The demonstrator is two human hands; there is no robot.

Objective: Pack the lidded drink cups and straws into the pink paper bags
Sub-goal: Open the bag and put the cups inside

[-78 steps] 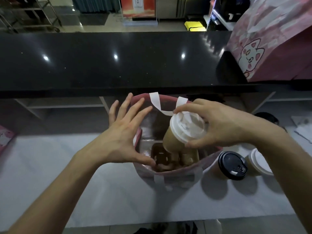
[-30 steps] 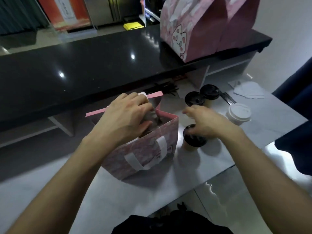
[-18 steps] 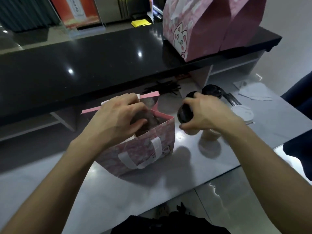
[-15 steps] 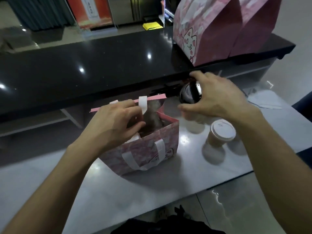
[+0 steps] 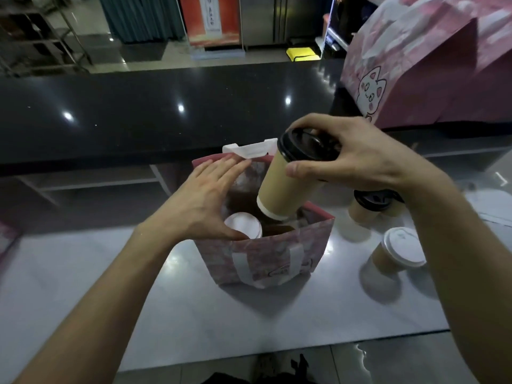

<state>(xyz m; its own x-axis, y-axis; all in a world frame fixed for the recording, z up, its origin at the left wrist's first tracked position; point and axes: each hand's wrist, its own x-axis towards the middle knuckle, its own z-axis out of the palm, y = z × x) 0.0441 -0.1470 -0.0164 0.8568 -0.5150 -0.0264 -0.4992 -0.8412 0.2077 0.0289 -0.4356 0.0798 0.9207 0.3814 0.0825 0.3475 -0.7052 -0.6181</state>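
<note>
At frame centre, one black-lidded cup [image 5: 288,178] is gripped tilted by the right hand [image 5: 357,159] over one open pink bag [image 5: 266,253] holding one white-lidded cup [image 5: 243,225], left hand [image 5: 205,200] flat-fingered on the rim, two cups [image 5: 399,250] standing right.

Drink shop, black service counter [image 5: 166,112], pink takeaway bags [image 5: 421,79], lidded paper cups [image 5: 399,253]

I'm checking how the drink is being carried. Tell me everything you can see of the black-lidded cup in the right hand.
The black-lidded cup is a tan paper cup with a white bottom rim and a glossy black plastic lid. The right hand grips it from above, fingers curled round the lid. It is tilted, base pointing down and left into the mouth of the open pink bag, just above the rim, beside a white-lidded cup already inside.
</note>
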